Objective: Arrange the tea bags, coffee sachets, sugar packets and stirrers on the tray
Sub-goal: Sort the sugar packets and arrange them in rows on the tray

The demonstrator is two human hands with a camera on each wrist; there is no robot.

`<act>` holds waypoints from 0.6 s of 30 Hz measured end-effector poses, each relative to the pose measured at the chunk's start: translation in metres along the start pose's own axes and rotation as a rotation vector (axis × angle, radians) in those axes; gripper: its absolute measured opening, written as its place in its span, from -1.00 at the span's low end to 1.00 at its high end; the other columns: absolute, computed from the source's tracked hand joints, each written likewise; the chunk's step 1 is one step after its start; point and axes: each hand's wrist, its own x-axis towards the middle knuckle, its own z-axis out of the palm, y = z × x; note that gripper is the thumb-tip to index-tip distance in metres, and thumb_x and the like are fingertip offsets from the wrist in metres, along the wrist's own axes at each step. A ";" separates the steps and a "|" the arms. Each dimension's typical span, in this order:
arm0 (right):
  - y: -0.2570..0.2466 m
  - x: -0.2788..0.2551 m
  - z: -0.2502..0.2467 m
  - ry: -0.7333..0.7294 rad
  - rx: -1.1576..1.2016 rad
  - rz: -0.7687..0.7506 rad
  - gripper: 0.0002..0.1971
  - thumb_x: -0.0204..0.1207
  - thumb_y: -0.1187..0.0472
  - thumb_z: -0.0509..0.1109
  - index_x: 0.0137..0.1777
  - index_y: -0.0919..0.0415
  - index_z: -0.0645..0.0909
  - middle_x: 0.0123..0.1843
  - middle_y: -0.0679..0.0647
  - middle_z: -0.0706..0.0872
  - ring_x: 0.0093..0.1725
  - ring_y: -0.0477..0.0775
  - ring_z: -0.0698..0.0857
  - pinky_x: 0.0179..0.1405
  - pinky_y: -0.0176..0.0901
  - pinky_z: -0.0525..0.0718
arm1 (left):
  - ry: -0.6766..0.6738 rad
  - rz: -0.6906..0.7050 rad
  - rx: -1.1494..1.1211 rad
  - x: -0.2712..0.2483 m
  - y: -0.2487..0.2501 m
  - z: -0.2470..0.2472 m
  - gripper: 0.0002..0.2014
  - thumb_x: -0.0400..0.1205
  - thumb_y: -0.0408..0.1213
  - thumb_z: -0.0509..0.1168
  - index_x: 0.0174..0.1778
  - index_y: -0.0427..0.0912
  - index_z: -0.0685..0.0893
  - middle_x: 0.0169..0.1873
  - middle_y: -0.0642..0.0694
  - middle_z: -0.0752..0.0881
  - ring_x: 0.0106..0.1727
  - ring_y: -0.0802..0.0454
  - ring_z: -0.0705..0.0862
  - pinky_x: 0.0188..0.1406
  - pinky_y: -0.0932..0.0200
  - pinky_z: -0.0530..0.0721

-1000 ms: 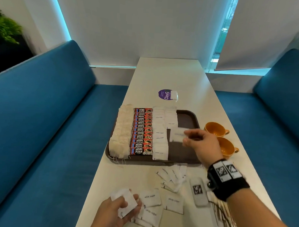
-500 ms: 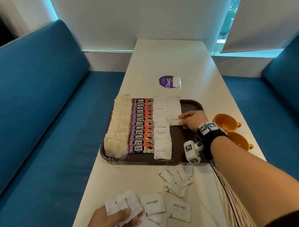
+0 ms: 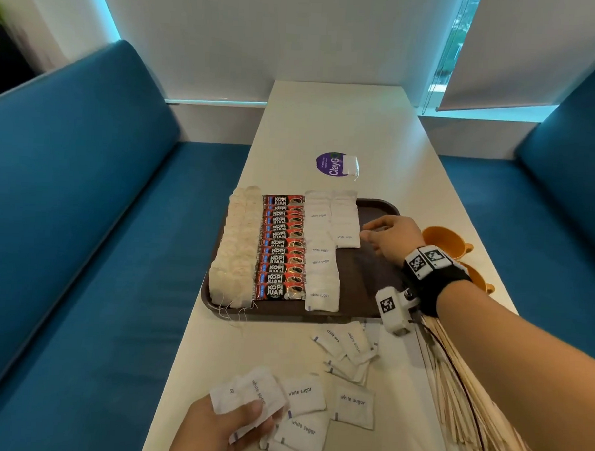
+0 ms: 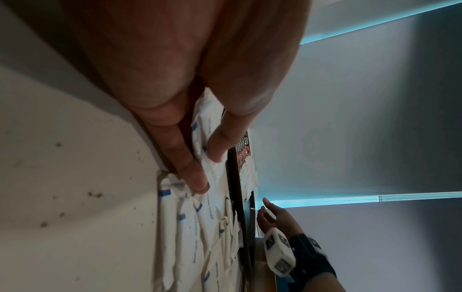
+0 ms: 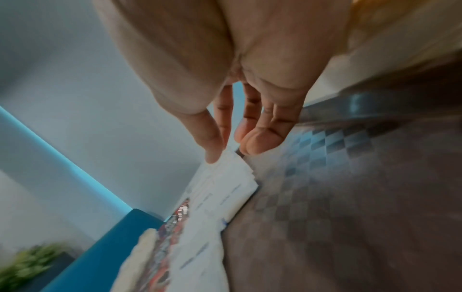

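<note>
A dark brown tray (image 3: 378, 205) holds a column of tea bags (image 3: 236, 246), a column of red coffee sachets (image 3: 281, 248) and two columns of white sugar packets (image 3: 322, 260). The shorter right column ends in a sugar packet (image 3: 348, 239). My right hand (image 3: 365, 233) hovers over the tray with relaxed fingers, its thumb (image 5: 212, 156) touching that packet's edge (image 5: 237, 168). My left hand (image 3: 247, 414) grips a few sugar packets (image 3: 248, 388) near the table's front edge; they are pinched between thumb and fingers (image 4: 197, 181). Wooden stirrers (image 3: 459, 386) lie under my right forearm.
Loose sugar packets (image 3: 352, 347) are scattered on the white table (image 3: 345, 125) between the tray and my left hand. Two orange cups (image 3: 445, 240) stand right of the tray. A purple sticker (image 3: 331, 163) lies beyond it. Blue benches flank the table.
My right hand carried a sugar packet onto the tray, laid it at the end of the right sugar column and loosened its fingers. The left hand kept its packets.
</note>
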 end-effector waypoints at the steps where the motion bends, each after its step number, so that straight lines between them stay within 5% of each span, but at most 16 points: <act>1: -0.004 -0.018 -0.005 -0.021 0.032 -0.019 -0.94 0.56 0.18 0.58 -0.04 0.02 0.77 -0.10 0.02 0.81 -0.11 0.03 0.78 0.06 0.06 0.86 | -0.002 0.011 -0.016 -0.001 0.002 0.003 -0.42 0.21 -0.44 0.62 0.20 -0.47 0.78 -0.01 -0.67 0.74 -0.10 -0.45 0.80 -0.07 -0.16 0.84; 4: -0.007 -0.080 -0.014 -0.113 0.116 -0.060 -0.94 0.58 0.18 0.55 0.00 0.01 0.78 -0.09 0.06 0.83 -0.13 0.01 0.78 -0.01 0.01 0.87 | -0.003 0.055 -0.020 -0.008 0.009 0.012 -0.53 0.30 -0.58 0.63 0.15 -0.49 0.77 -0.06 -0.60 0.78 -0.22 -0.35 0.81 -0.34 0.02 0.83; 10: -0.004 -0.194 0.009 -0.361 0.298 -0.070 -0.91 0.58 0.20 0.56 0.04 0.13 0.81 -0.16 0.08 0.79 -0.26 -0.01 0.75 -0.21 -0.09 0.80 | -0.022 0.139 0.013 -0.035 0.021 0.036 -0.66 0.48 -0.48 0.54 0.18 -0.42 0.76 -0.07 -0.38 0.85 -0.21 -0.28 0.81 -0.35 0.11 0.78; 14: 0.006 -0.235 0.024 -0.482 0.376 -0.029 -0.76 0.52 0.22 0.63 0.15 0.19 0.77 -0.17 0.11 0.79 -0.28 0.04 0.76 -0.29 -0.11 0.76 | -0.058 0.190 0.051 -0.053 0.024 0.049 -0.62 0.41 -0.42 0.58 0.15 -0.41 0.80 -0.05 -0.39 0.84 -0.24 -0.22 0.76 -0.32 0.12 0.75; 18: 0.013 -0.255 0.019 -0.515 0.390 -0.001 -0.81 0.49 0.36 0.62 0.07 0.32 0.77 -0.25 0.13 0.81 -0.31 0.08 0.76 -0.29 -0.13 0.77 | -0.070 0.238 0.065 -0.068 0.022 0.057 -0.60 0.40 -0.39 0.60 0.15 -0.39 0.80 0.01 -0.45 0.83 -0.25 -0.18 0.73 -0.30 0.12 0.73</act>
